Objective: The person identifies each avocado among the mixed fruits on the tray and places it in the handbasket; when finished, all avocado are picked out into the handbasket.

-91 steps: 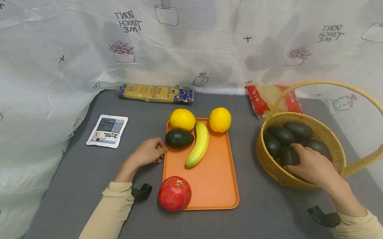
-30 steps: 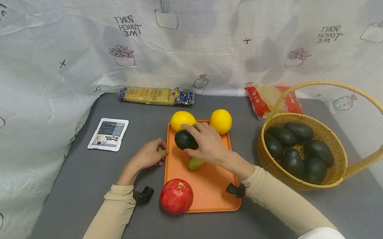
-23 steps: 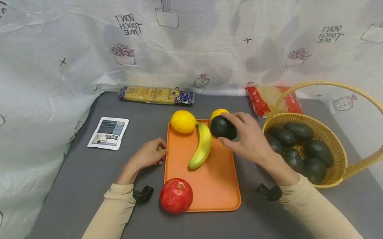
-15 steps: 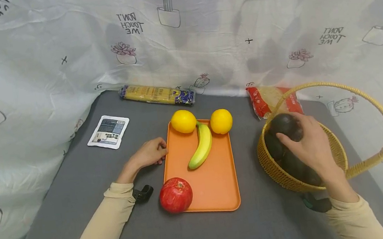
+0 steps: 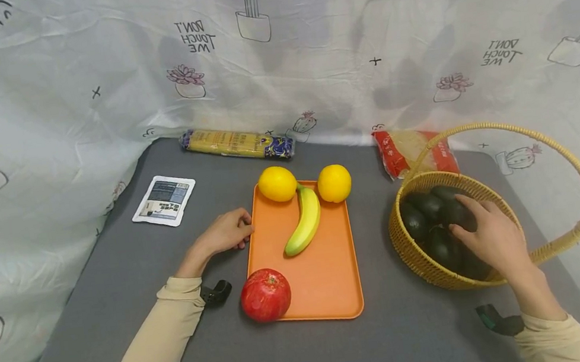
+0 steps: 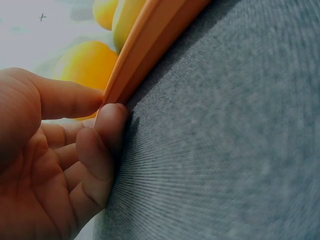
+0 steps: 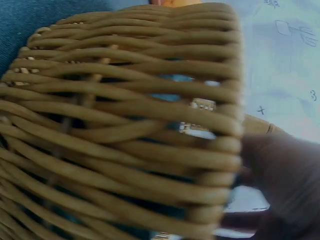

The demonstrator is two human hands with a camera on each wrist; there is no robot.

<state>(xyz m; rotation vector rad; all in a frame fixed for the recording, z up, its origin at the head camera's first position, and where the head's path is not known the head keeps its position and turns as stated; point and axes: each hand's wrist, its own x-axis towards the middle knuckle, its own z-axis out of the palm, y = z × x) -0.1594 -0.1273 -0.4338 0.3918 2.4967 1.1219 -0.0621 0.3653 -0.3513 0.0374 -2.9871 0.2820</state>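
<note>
My right hand (image 5: 476, 224) reaches into the wicker basket (image 5: 416, 262), its fingers stretched over a dark avocado (image 5: 456, 214) that lies among several others (image 5: 427, 207). In the right wrist view the basket's weave (image 7: 125, 125) fills the frame and only a dim part of my hand (image 7: 282, 175) shows. My left hand (image 5: 226, 231) sits at the left rim of the orange tray (image 5: 327, 272). There the thumb and forefinger (image 6: 107, 105) pinch the tray's edge (image 6: 150, 45). On the tray lie a banana (image 5: 302, 221), a yellow citrus fruit (image 5: 276, 183) and a red apple (image 5: 265, 294).
A second yellow citrus fruit (image 5: 334, 183) sits at the tray's far right corner. A long noodle pack (image 5: 236, 142), a red packet (image 5: 410, 149) and a white pouch (image 5: 164, 199) lie on the grey mat. The basket's tall handle (image 5: 559, 138) arches over it. Printed cloth hangs behind.
My right hand lifted the avocado off the tray, carried it right and lowered it into the basket. The left hand has stayed at the tray's edge.
</note>
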